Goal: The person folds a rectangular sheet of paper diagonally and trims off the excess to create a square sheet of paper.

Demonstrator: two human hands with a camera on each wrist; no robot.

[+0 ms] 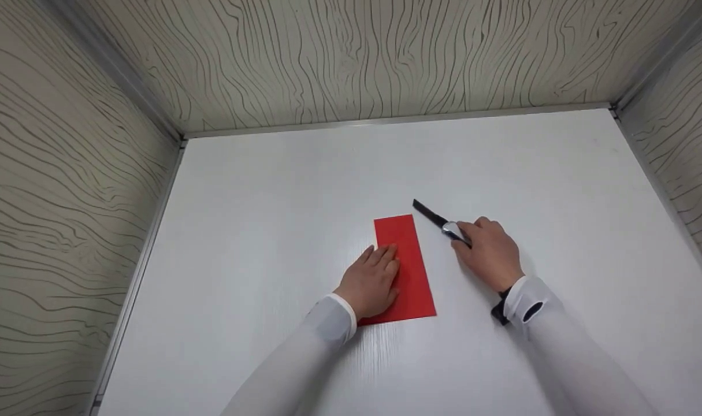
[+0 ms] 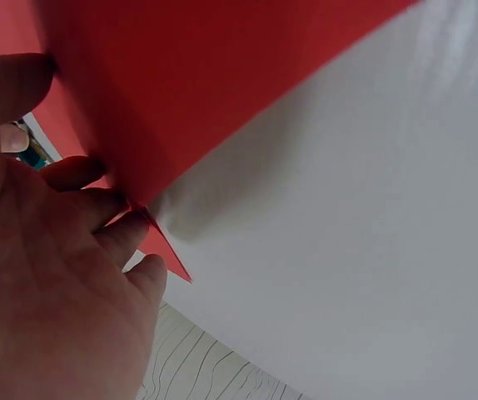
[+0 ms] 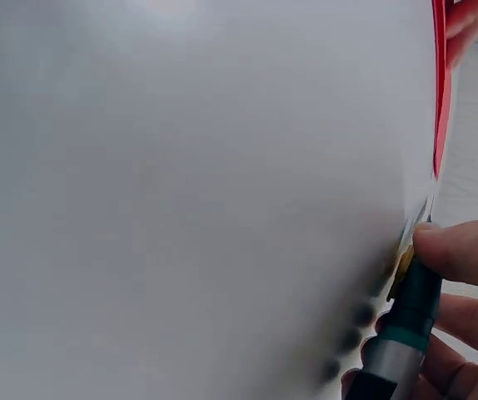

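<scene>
A red sheet of paper point(image 1: 411, 283) lies lengthwise on the white table in the head view. My left hand point(image 1: 369, 282) rests on its left side, fingers extended and touching it; the palm and fingers also show beside the red sheet point(image 2: 189, 75) in the left wrist view. Layers show along the sheet's edge point(image 3: 440, 108) in the right wrist view, so it looks folded. To the right of the paper, my right hand point(image 1: 492, 251) grips a utility knife point(image 1: 452, 229). Its dark blade point(image 1: 429, 212) points up and left, near the paper's upper right corner but apart from it.
The white table point(image 1: 258, 202) spreads around both hands. Wood-grain patterned panels point(image 1: 356, 58) stand behind it and on both sides, with metal strips along the edges point(image 1: 137, 266). A black band point(image 1: 501, 309) circles the right wrist.
</scene>
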